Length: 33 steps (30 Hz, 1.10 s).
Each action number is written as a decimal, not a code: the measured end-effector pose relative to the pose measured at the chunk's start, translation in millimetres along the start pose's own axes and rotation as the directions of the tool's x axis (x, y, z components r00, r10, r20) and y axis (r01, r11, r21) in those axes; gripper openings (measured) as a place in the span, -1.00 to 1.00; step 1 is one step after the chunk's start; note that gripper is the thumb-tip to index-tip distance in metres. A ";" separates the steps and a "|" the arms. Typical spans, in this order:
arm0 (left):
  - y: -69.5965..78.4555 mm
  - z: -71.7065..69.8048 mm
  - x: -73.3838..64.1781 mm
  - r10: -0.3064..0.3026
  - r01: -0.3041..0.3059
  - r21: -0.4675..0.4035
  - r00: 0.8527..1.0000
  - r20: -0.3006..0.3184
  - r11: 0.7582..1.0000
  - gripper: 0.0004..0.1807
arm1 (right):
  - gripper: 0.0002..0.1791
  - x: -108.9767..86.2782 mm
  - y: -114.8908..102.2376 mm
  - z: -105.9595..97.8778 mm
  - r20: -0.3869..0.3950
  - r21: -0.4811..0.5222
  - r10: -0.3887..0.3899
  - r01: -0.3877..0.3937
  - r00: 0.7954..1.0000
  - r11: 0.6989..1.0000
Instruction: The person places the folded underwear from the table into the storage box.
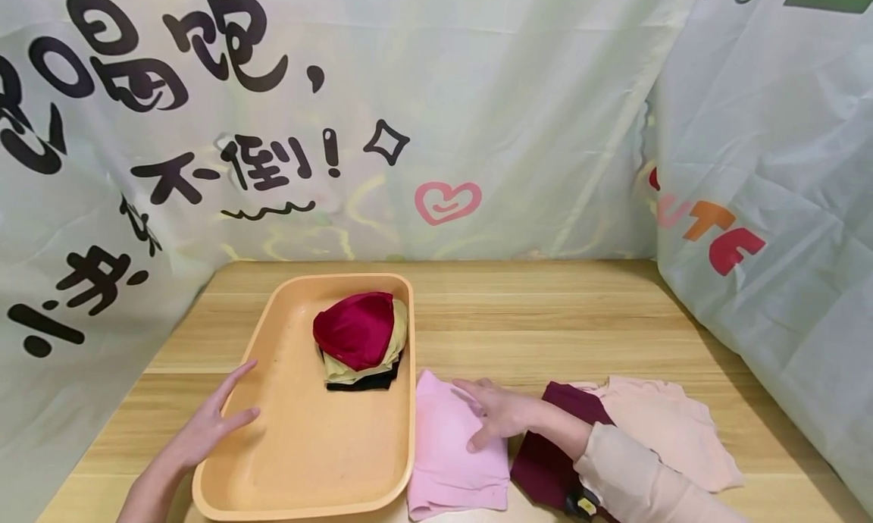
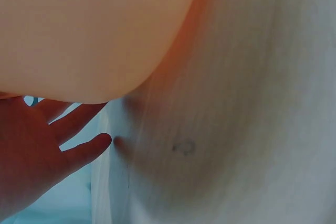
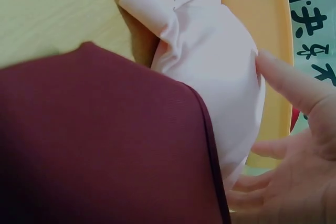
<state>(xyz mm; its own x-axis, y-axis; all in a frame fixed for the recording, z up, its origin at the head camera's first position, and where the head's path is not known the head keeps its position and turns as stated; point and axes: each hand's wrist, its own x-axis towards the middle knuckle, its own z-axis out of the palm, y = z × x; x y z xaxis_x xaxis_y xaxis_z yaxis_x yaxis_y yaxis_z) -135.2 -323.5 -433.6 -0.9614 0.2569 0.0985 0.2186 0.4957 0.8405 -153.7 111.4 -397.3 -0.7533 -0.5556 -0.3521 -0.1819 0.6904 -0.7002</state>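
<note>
In the head view my left hand [image 1: 204,424] is beside the left rim of an orange plastic tray [image 1: 293,447], its thumb and fingers spread. The left wrist view shows those fingers [image 2: 79,124] near the tray's underside. My right hand [image 1: 501,413] is over a folded pink garment [image 1: 457,470] lying against the tray's right side. In the right wrist view the spread thumb and fingers lie along the edge of the pink garment [image 3: 220,72]; part of the fingers is hidden. Beneath my right forearm is a maroon garment [image 1: 546,462], partly covered by the sleeve.
Inside the tray, at its far right, sits a stack of folded cloth with a dark red piece [image 1: 358,330] on top, beige and black beneath. A pale peach garment [image 1: 671,432] lies at the right on the wooden table [image 1: 532,311]. Printed curtains [image 1: 546,129] stand around the table.
</note>
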 end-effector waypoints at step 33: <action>0.1 -0.1 -0.7 -0.009 0.009 0.012 1.000 0.000 1.000 -0.25 | -0.20 -4.4 14.9 -15.3 0.068 0.451 -0.048 0.013 0.996 0.893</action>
<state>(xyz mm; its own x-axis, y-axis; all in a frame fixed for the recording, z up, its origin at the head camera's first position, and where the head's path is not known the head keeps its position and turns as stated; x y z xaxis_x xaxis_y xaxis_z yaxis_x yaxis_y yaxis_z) -134.5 -323.7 -433.5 -0.9633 0.2525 0.0912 0.2123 0.5082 0.8347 -162.7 131.2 -396.7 -0.6987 -0.6187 -0.3593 0.1129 0.4005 -0.9093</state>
